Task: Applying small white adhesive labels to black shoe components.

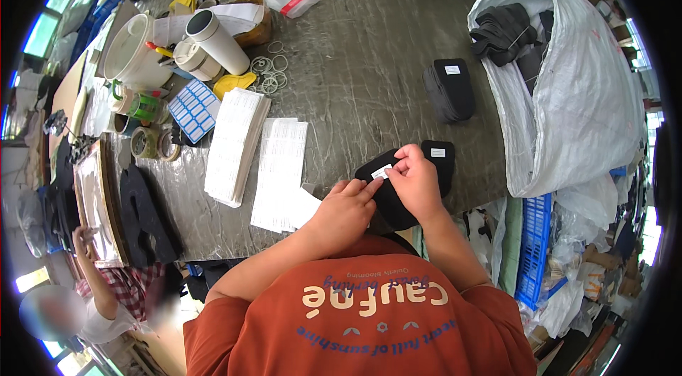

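My left hand (346, 207) and my right hand (415, 180) meet over a black fabric piece (387, 195) at the table's near edge. Between the fingertips is a small white label (381, 173), pressed onto the black piece by both hands. A second black piece with a white label (440, 156) lies just right of it, partly under my right hand. A stack of black pieces with a label on top (450, 88) sits farther back.
White label sheets (280, 173) and a thicker stack (234, 143) lie left of my hands. A white woven sack (568, 84) of black pieces fills the right. Cups, tape rolls, rubber bands and a bucket (138, 49) crowd the far left. Another person (106, 298) sits lower left.
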A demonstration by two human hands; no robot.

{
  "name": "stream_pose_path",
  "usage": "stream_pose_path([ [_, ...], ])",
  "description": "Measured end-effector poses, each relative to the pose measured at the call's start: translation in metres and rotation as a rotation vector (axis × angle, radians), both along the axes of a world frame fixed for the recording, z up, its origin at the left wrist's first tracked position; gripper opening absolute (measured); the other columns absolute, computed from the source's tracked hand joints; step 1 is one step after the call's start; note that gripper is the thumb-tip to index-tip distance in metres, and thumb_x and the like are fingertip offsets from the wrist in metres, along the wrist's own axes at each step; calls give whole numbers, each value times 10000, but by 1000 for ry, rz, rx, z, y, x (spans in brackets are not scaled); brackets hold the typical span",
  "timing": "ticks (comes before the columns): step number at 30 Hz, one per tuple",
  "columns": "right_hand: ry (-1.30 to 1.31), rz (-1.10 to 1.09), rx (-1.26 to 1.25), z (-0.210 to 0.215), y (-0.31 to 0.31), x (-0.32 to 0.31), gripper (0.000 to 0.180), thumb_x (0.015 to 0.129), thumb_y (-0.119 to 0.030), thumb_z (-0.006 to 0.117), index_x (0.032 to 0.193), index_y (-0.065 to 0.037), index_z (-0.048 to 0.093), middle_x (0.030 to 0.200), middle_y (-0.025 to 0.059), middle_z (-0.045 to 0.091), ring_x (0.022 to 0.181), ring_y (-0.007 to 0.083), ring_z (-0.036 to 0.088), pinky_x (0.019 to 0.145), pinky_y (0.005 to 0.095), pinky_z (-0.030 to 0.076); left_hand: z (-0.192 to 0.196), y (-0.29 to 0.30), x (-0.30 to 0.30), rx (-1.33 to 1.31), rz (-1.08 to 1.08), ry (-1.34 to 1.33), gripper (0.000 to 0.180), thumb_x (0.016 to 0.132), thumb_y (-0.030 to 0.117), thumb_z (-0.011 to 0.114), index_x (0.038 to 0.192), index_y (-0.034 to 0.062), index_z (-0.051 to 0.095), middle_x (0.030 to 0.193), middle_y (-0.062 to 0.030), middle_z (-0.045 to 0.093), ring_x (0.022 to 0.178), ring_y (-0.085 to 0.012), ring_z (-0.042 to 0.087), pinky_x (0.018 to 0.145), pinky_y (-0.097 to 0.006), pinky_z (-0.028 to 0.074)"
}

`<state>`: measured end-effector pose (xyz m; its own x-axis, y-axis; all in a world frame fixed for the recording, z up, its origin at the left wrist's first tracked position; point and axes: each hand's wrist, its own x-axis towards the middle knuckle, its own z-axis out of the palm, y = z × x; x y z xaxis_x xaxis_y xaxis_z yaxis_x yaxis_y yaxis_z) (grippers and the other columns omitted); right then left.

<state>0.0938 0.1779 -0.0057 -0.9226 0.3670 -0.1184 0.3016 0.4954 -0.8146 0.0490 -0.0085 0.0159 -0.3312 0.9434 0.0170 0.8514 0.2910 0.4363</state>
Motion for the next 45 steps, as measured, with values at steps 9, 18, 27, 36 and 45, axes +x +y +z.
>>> stream_pose_path([
  [9, -132, -26, 209, 16, -6, -10, 369, 741, -100, 750, 1011, -46, 505, 658, 103, 651, 642, 311, 656, 607, 420, 505, 1, 4, -1, -21, -9, 20, 178, 768, 155, 592, 849, 8, 652, 1361, -159, 533, 1032, -244, 531, 976, -374, 393],
  [18, 235, -69, 267, -17, 1, 3, 227, 742, -31, 730, 900, -31, 567, 878, 124, 567, 782, 282, 574, 707, 361, 484, 7, 15, -14, -66, 11, -53, 142, 826, 170, 612, 837, 38, 664, 1368, -103, 538, 935, -224, 533, 880, -360, 432],
  [27, 92, -252, -140, -22, 58, 10, 161, 845, 16, 643, 824, -38, 493, 681, -17, 510, 639, 53, 466, 589, 245, 405, -7, -17, -21, 140, 8, -375, 82, 821, 50, 634, 835, -30, 643, 1339, -146, 555, 1103, -314, 516, 953, -392, 443],
  [36, 172, 228, -317, 34, -4, 19, 248, 804, -28, 706, 999, -18, 554, 828, 83, 614, 718, 146, 596, 672, 281, 482, 4, -12, -27, 175, 471, -797, 103, 873, 76, 660, 866, -26, 663, 810, -73, 662, 691, -134, 577, 651, -260, 466],
  [45, 364, 444, -268, 40, -26, 13, 195, 762, 34, 711, 925, -37, 628, 820, 90, 643, 733, 241, 631, 662, 319, 503, 17, -19, -40, 101, 472, -1295, 107, 913, 104, 610, 868, 12, 644, 764, 34, 603, 672, -19, 504, 574, -193, 405],
])
